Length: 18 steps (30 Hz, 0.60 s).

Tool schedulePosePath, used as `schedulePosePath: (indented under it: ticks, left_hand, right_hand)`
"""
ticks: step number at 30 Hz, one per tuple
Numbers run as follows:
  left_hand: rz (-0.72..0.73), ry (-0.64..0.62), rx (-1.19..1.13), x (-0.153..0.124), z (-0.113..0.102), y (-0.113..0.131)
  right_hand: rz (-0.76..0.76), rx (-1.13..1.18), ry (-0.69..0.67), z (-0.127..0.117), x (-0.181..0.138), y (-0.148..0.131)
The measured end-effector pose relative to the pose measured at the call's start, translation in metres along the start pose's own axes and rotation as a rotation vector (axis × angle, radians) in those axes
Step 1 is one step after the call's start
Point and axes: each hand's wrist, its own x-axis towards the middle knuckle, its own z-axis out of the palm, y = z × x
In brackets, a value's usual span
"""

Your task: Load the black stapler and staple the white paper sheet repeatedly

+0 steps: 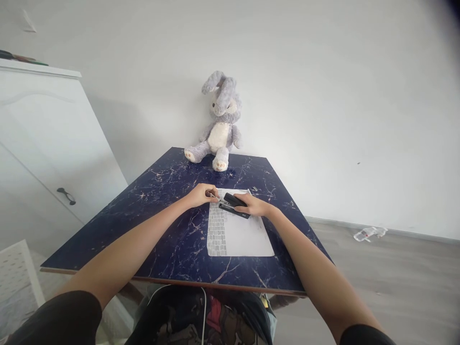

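A white sheet of paper [244, 235] lies on the dark blue marbled table [172, 191], with a grey patterned strip down its left side. My right hand [253, 205] is closed over a black stapler [233, 205] lying across the sheet's far end. My left hand [201, 194] is pinched at the stapler's front tip, on something thin that I cannot make out. Both forearms reach out over the table.
A grey and white plush rabbit [220, 127] sits at the table's far edge against the wall. A white cupboard [39, 139] stands at the left. On the wooden floor at the right lies a crumpled plastic bottle [369, 233].
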Motion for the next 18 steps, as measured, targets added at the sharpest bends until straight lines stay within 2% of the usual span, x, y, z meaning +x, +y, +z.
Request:
schedulePosePath:
  ticks: [7, 11, 15, 18]
  left_hand:
    - [0.01, -0.053, 0.124, -0.001, 0.0, 0.005]
    - [0.03, -0.085, 0.174, -0.004, -0.01, 0.009]
    - [0.022, -0.2, 0.146, -0.008, -0.027, 0.007]
    - [-0.041, -0.229, 0.073, -0.01, -0.029, 0.008]
  right_hand:
    - [0.001, 0.013, -0.003, 0.0, 0.0, 0.0]
    - [0.003, 0.017, -0.01, 0.0, 0.0, 0.0]
    - [-0.017, 0.056, 0.005, -0.001, 0.0, 0.002]
    - [-0.024, 0.102, 0.044, 0.002, 0.002, 0.001]
